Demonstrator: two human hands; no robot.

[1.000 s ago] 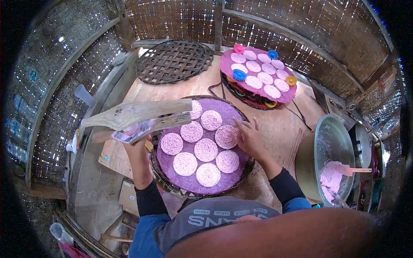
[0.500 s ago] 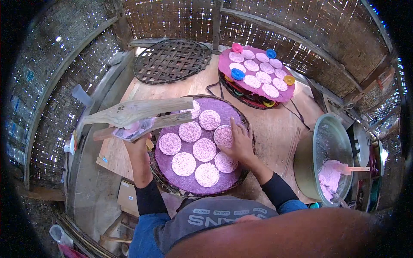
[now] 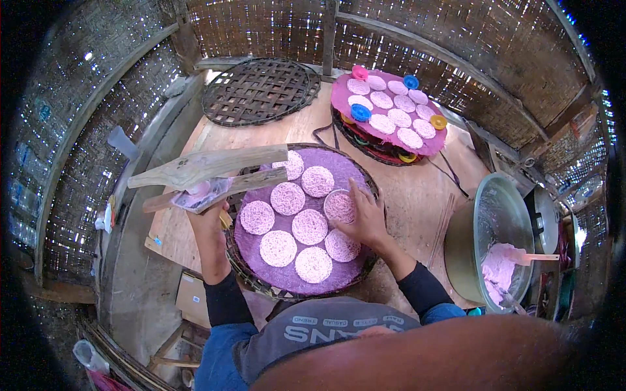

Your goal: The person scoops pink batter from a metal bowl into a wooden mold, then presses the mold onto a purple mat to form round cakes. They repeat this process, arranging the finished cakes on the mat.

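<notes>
My left hand (image 3: 208, 225) grips a two-lever wooden press (image 3: 212, 167) from below, over the left edge of a round woven tray (image 3: 236, 257). Pink dough and a clear plastic piece show between its levers. On the tray's purple cloth (image 3: 280, 218) lie several round, flat pink cakes of tangled strands (image 3: 310, 227). At the right side of the cloth, my right hand (image 3: 366, 218) curves its thumb and fingers around a thin pale ring (image 3: 327, 203) with a strand cake inside. My palm hides the ring's right part.
Behind stands a stack topped by a pink cloth (image 3: 391, 133) with more cakes and small coloured cups. An open-weave tray (image 3: 261, 91) lies at the back left. To the right, a large metal pot (image 3: 460, 257) contains pink dough (image 3: 499, 270) and a paddle (image 3: 541, 257).
My right hand has shifted very slightly, and the pale ring's edge now stands out more around the cake. The wooden press has moved a little to the left.
</notes>
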